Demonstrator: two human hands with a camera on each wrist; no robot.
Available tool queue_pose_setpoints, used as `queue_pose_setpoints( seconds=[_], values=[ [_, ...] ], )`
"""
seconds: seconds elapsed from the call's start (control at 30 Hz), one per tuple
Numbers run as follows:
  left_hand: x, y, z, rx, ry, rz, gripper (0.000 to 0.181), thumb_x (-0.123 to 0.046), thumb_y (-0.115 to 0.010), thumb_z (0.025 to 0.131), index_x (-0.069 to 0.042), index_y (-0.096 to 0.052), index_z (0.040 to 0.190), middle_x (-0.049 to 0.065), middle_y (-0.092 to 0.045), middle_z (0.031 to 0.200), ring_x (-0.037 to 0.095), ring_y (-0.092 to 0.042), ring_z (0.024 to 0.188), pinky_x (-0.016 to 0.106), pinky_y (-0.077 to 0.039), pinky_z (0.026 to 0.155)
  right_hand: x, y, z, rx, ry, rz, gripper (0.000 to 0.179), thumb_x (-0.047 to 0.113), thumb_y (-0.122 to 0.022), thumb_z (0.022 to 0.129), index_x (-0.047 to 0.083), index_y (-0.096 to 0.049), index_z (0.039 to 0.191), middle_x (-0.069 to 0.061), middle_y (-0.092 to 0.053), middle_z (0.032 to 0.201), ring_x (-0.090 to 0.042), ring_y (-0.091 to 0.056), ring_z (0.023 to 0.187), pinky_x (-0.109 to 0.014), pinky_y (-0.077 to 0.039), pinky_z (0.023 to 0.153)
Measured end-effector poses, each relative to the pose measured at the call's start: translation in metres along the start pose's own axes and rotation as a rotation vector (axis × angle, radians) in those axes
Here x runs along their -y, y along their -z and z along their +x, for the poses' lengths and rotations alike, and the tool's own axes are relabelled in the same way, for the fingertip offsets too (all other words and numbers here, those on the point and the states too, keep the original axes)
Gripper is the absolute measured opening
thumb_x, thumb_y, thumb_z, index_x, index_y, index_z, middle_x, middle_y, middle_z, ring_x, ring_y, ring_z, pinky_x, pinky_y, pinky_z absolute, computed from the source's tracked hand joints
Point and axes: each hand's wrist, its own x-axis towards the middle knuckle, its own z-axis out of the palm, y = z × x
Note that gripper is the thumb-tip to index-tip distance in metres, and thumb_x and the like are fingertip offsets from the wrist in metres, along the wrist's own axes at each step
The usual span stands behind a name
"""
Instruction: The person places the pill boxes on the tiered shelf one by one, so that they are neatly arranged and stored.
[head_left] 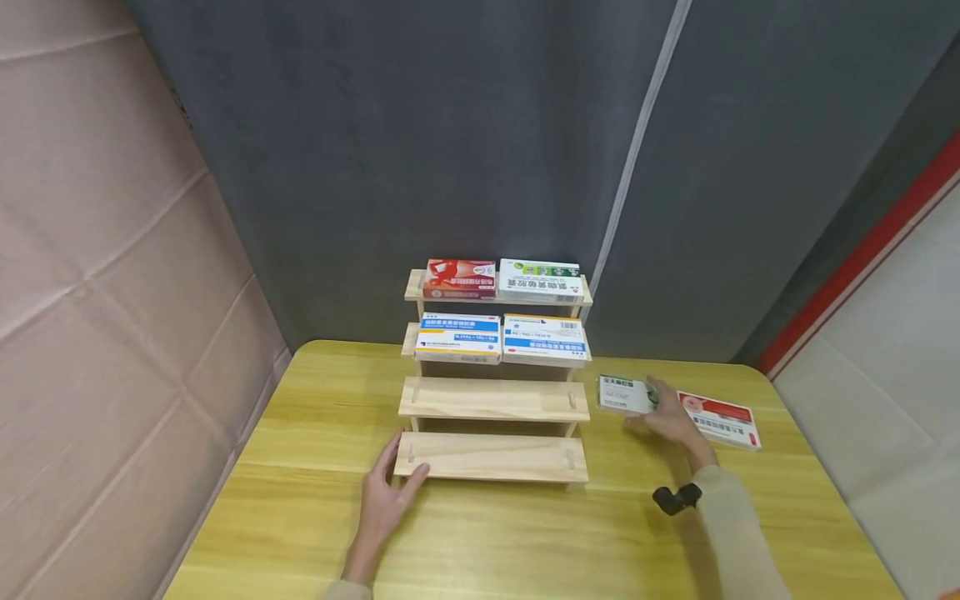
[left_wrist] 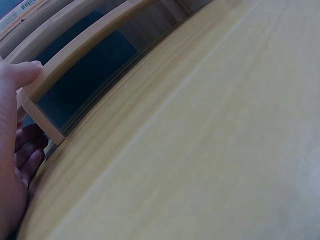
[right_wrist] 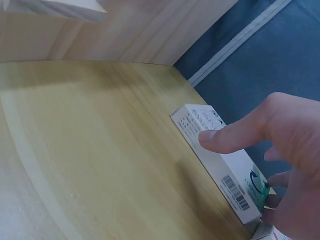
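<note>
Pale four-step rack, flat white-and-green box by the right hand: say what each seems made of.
Pale four-step rack: likely bare, matte wood; grain streaks show on its side. Flat white-and-green box: probably smooth printed cardboard, by its crisp edges; any coating is unclear.

yellow wood-grain table [head_left: 300, 517] with rounded far corners, dark grey curtain [head_left: 420, 150] behind it, pale strip [head_left: 654, 92] running slantwise down the curtain, creased pinkish cloth [head_left: 112, 250] along the left side, slanting red band [head_left: 862, 252] edging a white panel [head_left: 885, 358] on the right
</note>
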Motion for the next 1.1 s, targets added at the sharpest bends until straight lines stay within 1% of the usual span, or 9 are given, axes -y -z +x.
queue_pose_setpoints(
  seconds=[0.23,0.4,0.47,0.57,0.63,0.77,0.93,1.03,1.1],
  values=[
    [0.000,0.000,-0.001,0.000,-0.006,-0.014,0.075,-0.013,-0.081,0.086,-0.003,-0.044,0.151,0.023,-0.054,0.147,0.040,-0.050,0.138,0.007,-0.030,0.112,-0.006,-0.006,0.000,-0.065,0.076,-0.098,0.099,0.015,-0.082,0.077,-0.021,-0.024,0.149,-0.046,-0.021,0.152,-0.062,-0.022,0.141,-0.072,-0.019,0.120],
    [0.000,0.000,-0.001,-0.006,-0.008,-0.017,0.075,-0.013,-0.082,0.085,-0.005,-0.045,0.151,0.022,-0.055,0.146,0.038,-0.051,0.138,0.008,-0.030,0.112,-0.010,-0.012,0.000,-0.116,0.106,-0.133,0.095,0.014,-0.082,0.076,-0.023,-0.028,0.145,-0.047,-0.028,0.147,-0.062,-0.030,0.135,-0.073,-0.026,0.117],
    [0.000,0.000,-0.001,-0.007,-0.012,-0.017,0.074,-0.013,-0.082,0.085,-0.005,-0.046,0.150,0.021,-0.056,0.146,0.038,-0.051,0.138,0.008,-0.030,0.112,-0.012,-0.015,0.000,-0.147,0.123,-0.144,0.090,0.015,-0.082,0.076,-0.023,-0.034,0.142,-0.046,-0.035,0.142,-0.060,-0.037,0.131,-0.072,-0.032,0.114],
    [0.000,0.000,-0.001,-0.009,-0.014,-0.022,0.074,-0.012,-0.082,0.085,-0.006,-0.047,0.150,0.021,-0.056,0.145,0.038,-0.052,0.138,0.008,-0.030,0.111,-0.016,-0.019,0.000,-0.192,0.157,-0.145,0.080,0.014,-0.082,0.077,-0.024,-0.042,0.135,-0.044,-0.049,0.129,-0.055,-0.047,0.119,-0.069,-0.041,0.106],
    [0.000,0.000,0.000,-0.007,-0.015,-0.025,0.074,-0.012,-0.082,0.085,-0.005,-0.047,0.150,0.021,-0.056,0.145,0.038,-0.052,0.137,0.008,-0.031,0.111,-0.020,-0.022,0.000,-0.216,0.166,-0.142,0.076,0.013,-0.082,0.079,-0.024,-0.044,0.133,-0.042,-0.054,0.123,-0.052,-0.050,0.114,-0.067,-0.044,0.101],
    [0.000,0.000,0.000,-0.005,-0.013,-0.007,0.075,-0.013,-0.082,0.085,-0.005,-0.046,0.150,0.021,-0.056,0.146,0.037,-0.051,0.138,0.008,-0.030,0.112,-0.025,-0.030,-0.003,-0.248,0.124,-0.099,0.075,0.013,-0.078,0.083,-0.022,-0.040,0.139,-0.040,-0.050,0.126,-0.049,-0.053,0.113,-0.064,-0.048,0.099],
    [0.000,0.000,0.001,-0.002,-0.004,-0.002,0.075,-0.014,-0.081,0.086,-0.005,-0.045,0.151,0.022,-0.055,0.146,0.039,-0.051,0.138,0.008,-0.029,0.112,-0.032,-0.042,-0.007,-0.302,0.052,0.004,0.080,0.014,-0.077,0.088,-0.018,-0.034,0.147,-0.037,-0.045,0.133,-0.049,-0.050,0.120,-0.063,-0.045,0.106],
    [-0.001,0.000,0.001,-0.004,0.020,0.002,0.075,-0.012,-0.081,0.086,-0.005,-0.044,0.151,0.022,-0.054,0.148,0.039,-0.048,0.140,0.008,-0.027,0.112,-0.035,-0.047,-0.009,-0.333,0.029,0.042,0.083,0.014,-0.077,0.089,-0.015,-0.029,0.150,-0.036,-0.045,0.138,-0.049,-0.049,0.125,-0.064,-0.042,0.111],
    [-0.001,-0.001,0.001,-0.005,0.020,0.002,0.075,-0.012,-0.081,0.086,-0.005,-0.045,0.151,0.022,-0.053,0.148,0.039,-0.048,0.141,0.007,-0.027,0.112,-0.036,-0.050,-0.011,-0.357,0.031,0.058,0.083,0.013,-0.077,0.089,-0.015,-0.029,0.151,-0.037,-0.044,0.139,-0.050,-0.050,0.125,-0.064,-0.041,0.112]
  ],
)
